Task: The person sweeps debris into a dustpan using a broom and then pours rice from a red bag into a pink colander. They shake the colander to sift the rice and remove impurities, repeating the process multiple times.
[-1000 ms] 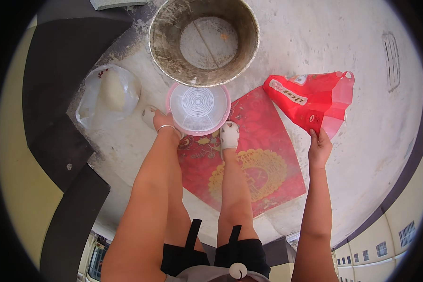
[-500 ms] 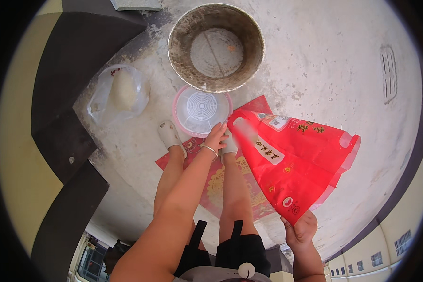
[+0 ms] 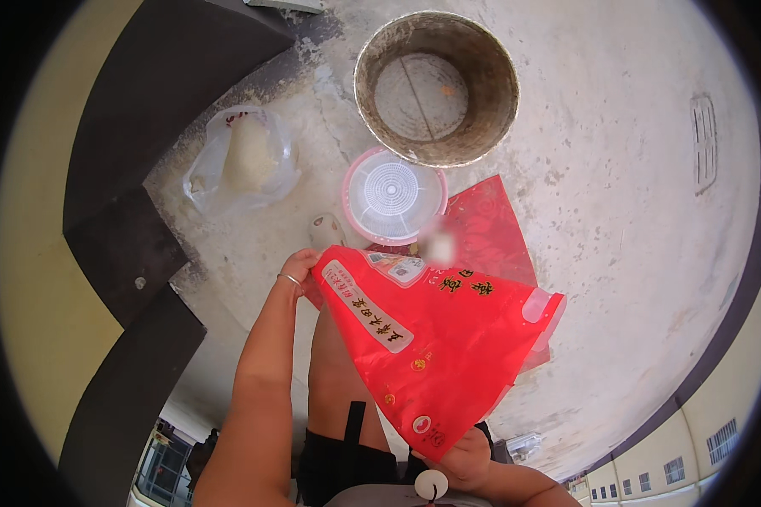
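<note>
A large red plastic bag (image 3: pixel 435 351) hangs in front of me, stretched between both hands. My left hand (image 3: pixel 298 268), a ring on one finger, grips its upper left corner. Down close to my body, my right hand (image 3: pixel 461 460) holds the bag's lower corner. Below the bag lies a red printed mat (image 3: pixel 490 228) on the concrete floor, partly hidden by it. A pink-rimmed bowl with a clear ribbed lid (image 3: pixel 393 196) stands at the mat's far edge. My legs and one white-shod foot (image 3: pixel 327 230) show under the bag.
A big round metal tub (image 3: pixel 435 84), empty and dusty, stands beyond the bowl. A clear plastic bag holding something white (image 3: pixel 243 160) lies to the left. Dark angled wall panels (image 3: pixel 135 253) run along the left. A floor drain grate (image 3: pixel 703 144) sits at the far right.
The red bag moved from the right side into the middle in front of me. My left hand left the bowl and took the bag's top corner; my right hand dropped toward my body.
</note>
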Demonstrator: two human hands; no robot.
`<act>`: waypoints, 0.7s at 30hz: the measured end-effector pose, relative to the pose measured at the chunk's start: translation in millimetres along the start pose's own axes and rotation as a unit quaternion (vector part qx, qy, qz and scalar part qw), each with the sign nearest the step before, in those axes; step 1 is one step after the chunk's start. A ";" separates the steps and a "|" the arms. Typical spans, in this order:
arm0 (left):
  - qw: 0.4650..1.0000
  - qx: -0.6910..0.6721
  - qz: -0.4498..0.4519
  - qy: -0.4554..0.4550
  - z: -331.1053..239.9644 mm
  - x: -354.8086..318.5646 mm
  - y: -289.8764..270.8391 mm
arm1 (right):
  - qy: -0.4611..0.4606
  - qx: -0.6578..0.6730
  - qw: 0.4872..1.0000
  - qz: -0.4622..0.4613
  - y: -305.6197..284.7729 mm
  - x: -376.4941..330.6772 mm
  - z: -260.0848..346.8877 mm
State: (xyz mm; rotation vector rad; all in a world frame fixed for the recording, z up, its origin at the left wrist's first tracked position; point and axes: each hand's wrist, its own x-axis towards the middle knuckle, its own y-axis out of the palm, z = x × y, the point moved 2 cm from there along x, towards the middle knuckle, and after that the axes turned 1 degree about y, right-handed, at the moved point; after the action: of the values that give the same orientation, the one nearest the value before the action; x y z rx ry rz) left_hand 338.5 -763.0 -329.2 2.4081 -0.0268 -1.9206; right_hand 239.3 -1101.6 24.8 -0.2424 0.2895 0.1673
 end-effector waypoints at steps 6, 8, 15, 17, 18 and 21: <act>0.996 -0.049 -0.051 0.060 9.1 -30.8 -77.9 | 0.066 0.019 0.997 -0.030 20.1 0.3 -1.2; 0.996 -0.049 -0.048 0.052 6.5 -42.2 -88.7 | 0.028 0.018 0.999 -0.013 33.7 -1.6 -13.5; 0.998 -0.010 0.067 -0.013 -36.4 -79.2 -93.5 | 0.033 0.040 0.996 -0.068 39.3 33.6 -19.8; 0.998 0.008 0.064 -0.016 -38.0 -86.7 -107.1 | 0.107 0.077 0.986 -0.102 34.7 33.2 -31.7; 0.999 -0.001 0.047 -0.006 -41.7 -93.9 -108.2 | 0.164 0.145 0.966 -0.141 33.5 31.6 -44.4; 1.000 0.012 0.020 0.009 -40.3 -105.8 -130.8 | 0.286 0.257 0.903 -0.193 36.2 17.8 -90.8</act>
State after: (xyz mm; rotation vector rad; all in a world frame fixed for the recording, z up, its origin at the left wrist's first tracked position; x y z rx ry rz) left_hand 351.0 -625.5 -224.9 2.4200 -0.0963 -1.8918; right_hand 225.3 -1088.2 -72.6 0.1899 0.8481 -0.3846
